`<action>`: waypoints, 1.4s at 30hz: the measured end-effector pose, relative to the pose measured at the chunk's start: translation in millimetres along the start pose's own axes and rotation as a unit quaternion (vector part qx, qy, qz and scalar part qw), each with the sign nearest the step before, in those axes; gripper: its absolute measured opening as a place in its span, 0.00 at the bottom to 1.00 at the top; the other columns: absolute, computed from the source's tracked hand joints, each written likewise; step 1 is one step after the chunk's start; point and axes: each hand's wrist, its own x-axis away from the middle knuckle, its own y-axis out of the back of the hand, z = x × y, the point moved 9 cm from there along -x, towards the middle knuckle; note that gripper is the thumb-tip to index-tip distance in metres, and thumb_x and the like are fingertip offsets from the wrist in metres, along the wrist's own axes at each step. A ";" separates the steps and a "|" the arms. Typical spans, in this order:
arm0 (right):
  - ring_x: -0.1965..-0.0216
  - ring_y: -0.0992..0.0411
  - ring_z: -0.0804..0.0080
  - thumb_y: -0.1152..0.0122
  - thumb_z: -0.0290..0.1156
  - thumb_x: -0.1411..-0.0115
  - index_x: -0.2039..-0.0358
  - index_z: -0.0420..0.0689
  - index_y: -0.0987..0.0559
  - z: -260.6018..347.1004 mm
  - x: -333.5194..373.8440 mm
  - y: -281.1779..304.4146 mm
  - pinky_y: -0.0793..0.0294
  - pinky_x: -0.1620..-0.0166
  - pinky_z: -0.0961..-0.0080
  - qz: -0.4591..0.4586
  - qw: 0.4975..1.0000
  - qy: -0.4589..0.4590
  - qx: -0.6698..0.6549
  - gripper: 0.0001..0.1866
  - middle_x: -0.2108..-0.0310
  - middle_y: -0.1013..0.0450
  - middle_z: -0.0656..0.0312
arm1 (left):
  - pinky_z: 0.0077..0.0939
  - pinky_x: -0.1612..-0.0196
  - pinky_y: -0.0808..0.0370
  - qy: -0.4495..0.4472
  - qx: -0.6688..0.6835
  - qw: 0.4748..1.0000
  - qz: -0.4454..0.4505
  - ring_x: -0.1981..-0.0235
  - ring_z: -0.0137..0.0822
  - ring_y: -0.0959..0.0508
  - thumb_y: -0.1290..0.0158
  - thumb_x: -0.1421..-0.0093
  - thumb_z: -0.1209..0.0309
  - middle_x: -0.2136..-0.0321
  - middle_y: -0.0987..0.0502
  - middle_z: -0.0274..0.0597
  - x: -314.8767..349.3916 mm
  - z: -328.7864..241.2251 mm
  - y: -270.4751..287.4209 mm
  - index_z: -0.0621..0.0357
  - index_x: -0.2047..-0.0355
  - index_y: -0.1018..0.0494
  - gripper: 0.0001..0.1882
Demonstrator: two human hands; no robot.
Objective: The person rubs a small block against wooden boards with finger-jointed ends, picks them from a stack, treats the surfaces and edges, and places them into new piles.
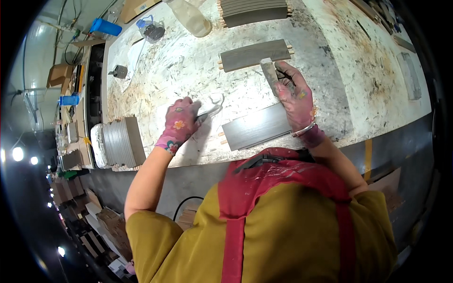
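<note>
Both my hands wear pink flowered gloves. My right hand (297,96) is closed round a narrow grey block (269,74), held upright above the table. Below that hand, near the table's front edge, lies a smooth grey board (257,127) with wooden dowels at its left end; my right hand covers part of its right end. A second grey board (255,54) with dowels at both ends lies farther back. My left hand (180,120) is closed low over the table, left of the nearer board. A small dark piece shows at its fingers; its kind is hidden.
A stack of grey doweled boards (255,13) stands at the back, another stack (123,141) at the front left. A cloudy plastic bottle (191,19), a clear jug (151,31) and a small dark metal container (119,71) stand on the stained worktable (160,61).
</note>
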 end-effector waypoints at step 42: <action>0.54 0.32 0.80 0.40 0.20 0.41 0.41 0.40 0.33 3.6 1.5 -1.2 0.32 0.51 0.82 -0.003 0.999 0.036 0.024 0.27 0.49 0.31 0.64 | 0.16 0.68 0.33 -0.015 0.595 0.754 0.279 0.58 0.21 0.28 0.46 0.38 0.74 0.57 0.26 0.37 -13.6 -93.2 -17.6 0.58 0.59 0.32 0.08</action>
